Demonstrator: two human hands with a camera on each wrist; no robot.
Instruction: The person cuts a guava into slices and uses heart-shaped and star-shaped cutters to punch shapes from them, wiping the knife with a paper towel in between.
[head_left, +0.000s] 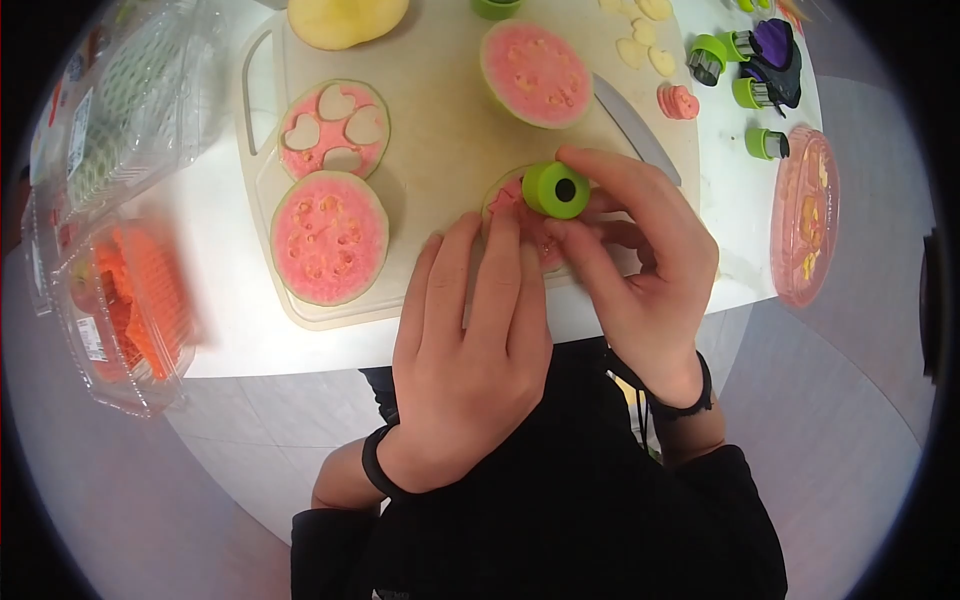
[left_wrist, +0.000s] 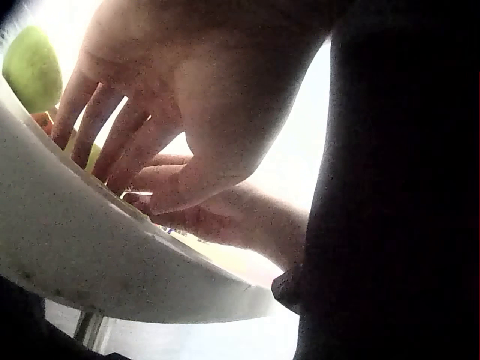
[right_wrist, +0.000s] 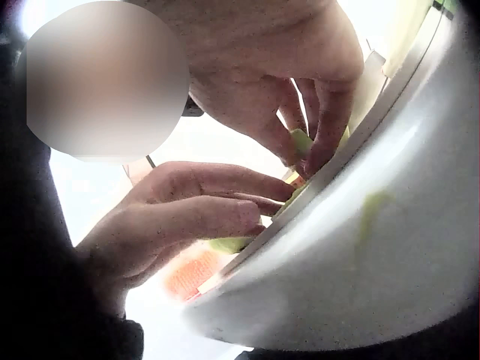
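My right hand [head_left: 660, 265] pinches a round green-capped cookie cutter [head_left: 553, 190] between thumb and fingers. The cutter stands over a pink guava slice [head_left: 505, 193] near the front edge of the cutting board [head_left: 430, 130]. A star-shaped cut shows in that slice beside the cutter. My left hand [head_left: 470, 350] lies palm down with its fingers extended, fingertips resting on the slice. Both hands cover much of it. In the right wrist view, a little of the green cutter [right_wrist: 301, 141] shows between the right fingers.
Left on the board are a guava slice with heart-shaped holes [head_left: 333, 122] and an uncut slice [head_left: 330, 238]. A guava half [head_left: 540, 75] and a knife [head_left: 635, 130] lie behind my right hand. More green cutters [head_left: 708, 55] stand right; clear plastic boxes [head_left: 125, 310] line the left.
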